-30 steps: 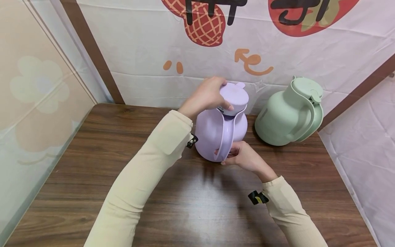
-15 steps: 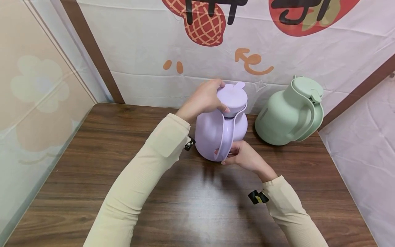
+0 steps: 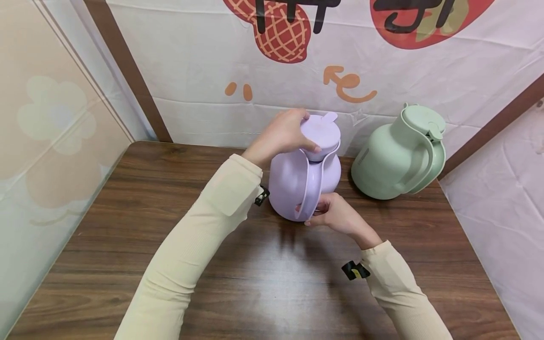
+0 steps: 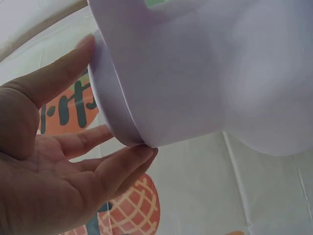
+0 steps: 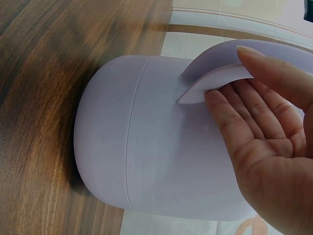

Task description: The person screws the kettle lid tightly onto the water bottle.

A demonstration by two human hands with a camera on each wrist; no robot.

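No word can be read in full. Bold black lettering (image 3: pixel 260 19) is printed on the wrinkled white fabric backdrop (image 3: pixel 191 61), partly over a red, lattice-patterned shape (image 3: pixel 282 35) and a red, rounded shape with olive patches (image 3: pixel 418 40); the upper edge cuts it off. The left wrist view shows dark strokes past the left hand (image 4: pixel 51 176), only in part. Small dark print on the pale green, round-bellied jug (image 3: pixel 382 163) is too small to read.
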